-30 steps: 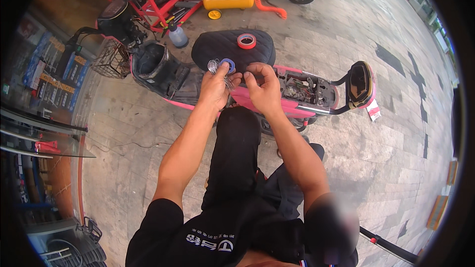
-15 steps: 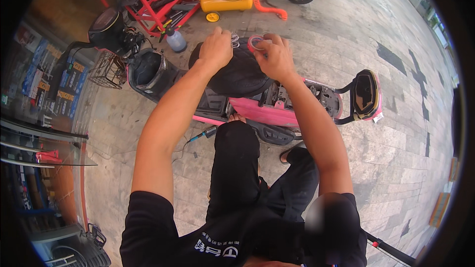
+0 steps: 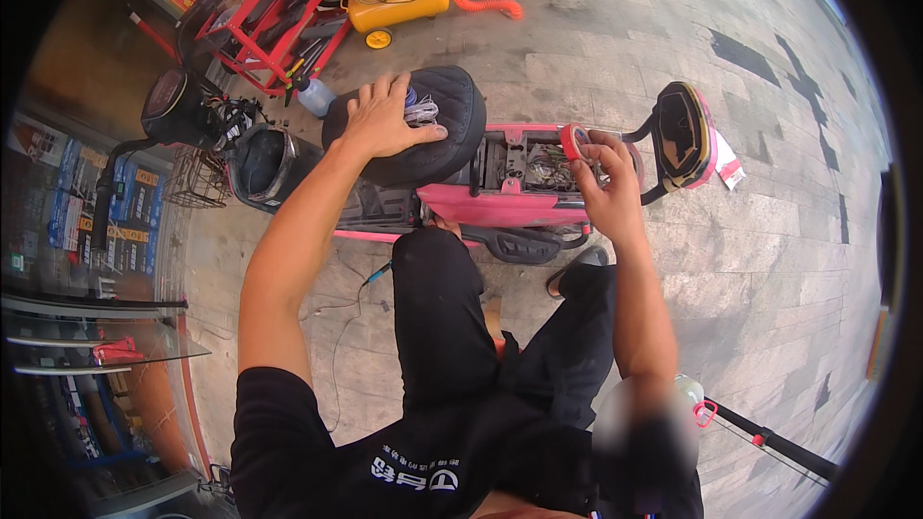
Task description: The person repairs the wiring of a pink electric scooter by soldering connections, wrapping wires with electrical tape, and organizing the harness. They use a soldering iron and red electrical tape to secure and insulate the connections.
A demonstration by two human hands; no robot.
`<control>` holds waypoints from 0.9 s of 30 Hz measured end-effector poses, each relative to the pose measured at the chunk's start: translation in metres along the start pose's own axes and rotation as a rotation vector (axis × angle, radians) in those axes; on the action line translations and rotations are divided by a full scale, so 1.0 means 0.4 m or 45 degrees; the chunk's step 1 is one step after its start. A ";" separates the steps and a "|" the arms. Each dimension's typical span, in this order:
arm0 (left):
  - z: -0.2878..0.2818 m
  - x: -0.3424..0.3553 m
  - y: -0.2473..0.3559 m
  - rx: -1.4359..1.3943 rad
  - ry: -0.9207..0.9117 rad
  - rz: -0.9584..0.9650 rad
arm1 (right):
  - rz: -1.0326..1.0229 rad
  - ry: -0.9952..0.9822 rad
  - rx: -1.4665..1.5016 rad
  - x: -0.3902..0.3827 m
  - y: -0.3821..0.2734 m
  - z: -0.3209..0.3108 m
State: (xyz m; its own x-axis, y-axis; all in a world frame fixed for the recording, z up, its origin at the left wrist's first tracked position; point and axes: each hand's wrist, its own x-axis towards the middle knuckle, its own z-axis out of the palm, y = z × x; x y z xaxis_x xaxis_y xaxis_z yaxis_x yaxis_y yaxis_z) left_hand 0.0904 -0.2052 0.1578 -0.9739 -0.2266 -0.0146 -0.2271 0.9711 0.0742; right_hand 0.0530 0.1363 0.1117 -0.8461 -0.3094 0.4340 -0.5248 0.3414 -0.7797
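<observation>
My left hand point(image 3: 383, 121) rests with fingers spread on the black quilted seat point(image 3: 454, 139) of a pink scooter. Beside its thumb and fingers lies a small bundle of pale thin wire point(image 3: 421, 113), with something bluish at its far end. In my right hand point(image 3: 613, 183), a roll of red tape point(image 3: 574, 141) is pinched between thumb and fingers. This hand is above the scooter's uncovered rear body point(image 3: 519, 194), where loose wires point(image 3: 550, 169) show in the bay.
A blue-handled tool point(image 3: 377, 275) with a cord lies on the paving by my knee. At the back stand a yellow air compressor point(image 3: 399, 10), a red tool cart point(image 3: 274, 14) and a spray bottle point(image 3: 314, 96). The scooter's rear backrest point(image 3: 685, 135) rises on the right.
My right hand has moved right with the tape roll, from over the seat to above the open rear body. My left hand has spread flat on the seat. The whole view has shifted.
</observation>
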 end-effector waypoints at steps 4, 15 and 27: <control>-0.039 -0.025 0.028 0.085 0.070 0.071 | 0.235 -0.027 0.443 -0.080 0.029 -0.022; 0.029 -0.217 0.425 -1.567 -0.684 0.420 | 0.646 -0.070 1.850 -0.254 -0.017 -0.025; 0.019 -0.270 0.443 -1.206 -0.219 0.864 | 0.346 0.053 1.081 -0.298 -0.032 -0.055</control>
State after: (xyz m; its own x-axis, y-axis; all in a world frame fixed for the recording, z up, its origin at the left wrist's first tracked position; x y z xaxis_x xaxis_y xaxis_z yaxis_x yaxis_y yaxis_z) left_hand 0.1552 -0.0080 0.1651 -0.8985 0.3984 0.1843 0.3600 0.4285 0.8287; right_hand 0.1585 0.1882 0.0800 -0.9426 -0.2754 0.1890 -0.0739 -0.3797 -0.9221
